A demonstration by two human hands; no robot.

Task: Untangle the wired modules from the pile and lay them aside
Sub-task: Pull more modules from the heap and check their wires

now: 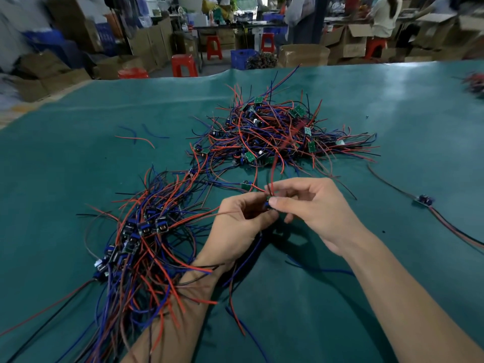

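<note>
**Both hands on one module, green table**

Your table (78, 153) has a green cover; cartons and red stools (184, 64) stand beyond its far edge. The tangled pile (275, 134) sits mid-table. Nearer than it, your left hand (235, 226) and right hand (311, 205) pinch one module (268, 201), both grips closed on it. The sorted bundle (141, 244) lies near-left of the pile; bare cover lies to its right.

Big table under a wrinkly teal-green vinyl cover (78, 158). Behind it: stacked brown cardboard boxes (348, 43), red plastic stools (184, 64), and a blue plastic crate (242, 58).
</note>
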